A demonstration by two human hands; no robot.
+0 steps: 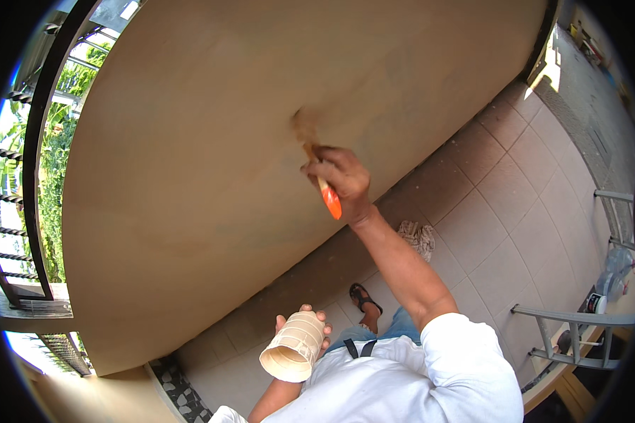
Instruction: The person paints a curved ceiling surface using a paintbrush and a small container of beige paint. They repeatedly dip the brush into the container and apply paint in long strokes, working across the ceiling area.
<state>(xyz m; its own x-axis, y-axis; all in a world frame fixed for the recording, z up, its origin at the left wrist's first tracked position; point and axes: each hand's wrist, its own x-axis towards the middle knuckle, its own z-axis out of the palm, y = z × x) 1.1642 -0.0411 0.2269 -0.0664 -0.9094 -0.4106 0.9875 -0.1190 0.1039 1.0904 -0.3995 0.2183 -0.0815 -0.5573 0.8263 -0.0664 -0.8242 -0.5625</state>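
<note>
A paintbrush with an orange-tipped handle is gripped in my right hand. Its bristles are against or very near the beige wall, blurred by motion, so contact is hard to judge. Around the brush the wall has slightly darker, greyish patches. Low at my left side, my left hand wraps around a cream-coloured ribbed cup. The cup is tilted with its mouth toward the camera, and its pale inner wall shows. Whatever lies deeper in it is hidden.
Pinkish floor tiles run along the wall's foot, with a crumpled cloth on them near my sandalled foot. At the right stand a grey metal ladder and clear plastic bottles. A window grille borders the wall at left.
</note>
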